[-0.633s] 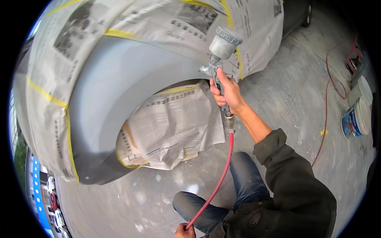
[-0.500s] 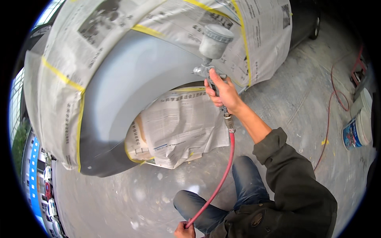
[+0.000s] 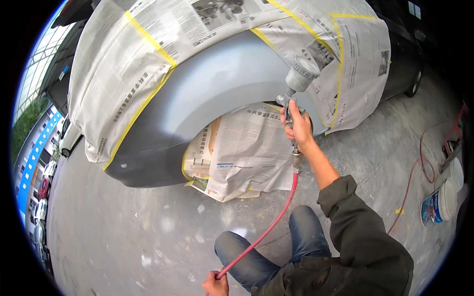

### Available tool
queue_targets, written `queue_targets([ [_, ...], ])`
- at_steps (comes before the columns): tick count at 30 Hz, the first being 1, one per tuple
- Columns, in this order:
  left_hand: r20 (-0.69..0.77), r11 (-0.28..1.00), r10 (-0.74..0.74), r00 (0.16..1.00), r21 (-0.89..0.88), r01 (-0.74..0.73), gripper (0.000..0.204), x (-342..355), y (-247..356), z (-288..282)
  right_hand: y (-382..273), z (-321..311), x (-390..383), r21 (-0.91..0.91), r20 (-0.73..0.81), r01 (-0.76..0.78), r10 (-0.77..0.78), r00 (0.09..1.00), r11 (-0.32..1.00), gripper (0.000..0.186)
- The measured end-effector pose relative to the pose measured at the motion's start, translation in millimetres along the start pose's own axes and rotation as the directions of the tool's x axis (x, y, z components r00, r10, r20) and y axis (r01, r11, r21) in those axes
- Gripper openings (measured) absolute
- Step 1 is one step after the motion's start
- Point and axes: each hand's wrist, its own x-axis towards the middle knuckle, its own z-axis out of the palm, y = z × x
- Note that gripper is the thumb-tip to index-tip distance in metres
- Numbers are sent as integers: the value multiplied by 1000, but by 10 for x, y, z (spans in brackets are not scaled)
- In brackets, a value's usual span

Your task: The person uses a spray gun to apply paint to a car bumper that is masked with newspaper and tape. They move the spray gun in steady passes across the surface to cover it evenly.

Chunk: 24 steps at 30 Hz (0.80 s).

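Observation:
My right hand (image 3: 299, 123) is wrapped round the handle of a spray gun (image 3: 290, 102), its grey paint cup (image 3: 302, 74) on top and tilted. A red air hose (image 3: 266, 232) runs from the fitting under the handle down across my knees. At the lower edge my left hand (image 3: 216, 284) is closed round that hose. In front of the gun lies a car fender (image 3: 217, 74), light grey over its upper part and darker toward the bumper. The gun's nozzle points left, apart from the fender's surface. Newspaper (image 3: 252, 153) covers the wheel opening.
More newspaper (image 3: 118, 64) edged with yellow tape (image 3: 148, 37) masks the car around the fender. Two paint buckets (image 3: 439, 202) stand on the grey floor (image 3: 365, 163) at right. A thin red hose (image 3: 409, 197) trails beside them. Parked cars (image 3: 42, 197) show far left.
The view has shifted, so the car appears lower and farther right. The spray gun still faces the fender in my right hand, and my left hand keeps hold of the hose.

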Motion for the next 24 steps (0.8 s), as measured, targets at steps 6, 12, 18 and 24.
queue_targets([
  [6,-46,997,70,996,-36,-72,29,353,-280,-147,299,612,-203,105,488,-65,6,873,992,49],
  [12,116,993,121,986,-3,-122,26,512,-223,-290,359,659,-465,-36,478,-44,55,877,998,50],
  [18,351,985,14,936,157,-73,24,344,-243,-832,-108,146,-863,216,44,-172,167,985,961,64],
  [24,578,980,196,793,-141,-139,21,302,710,-1439,-909,272,-1852,340,-167,-348,420,892,874,68],
])
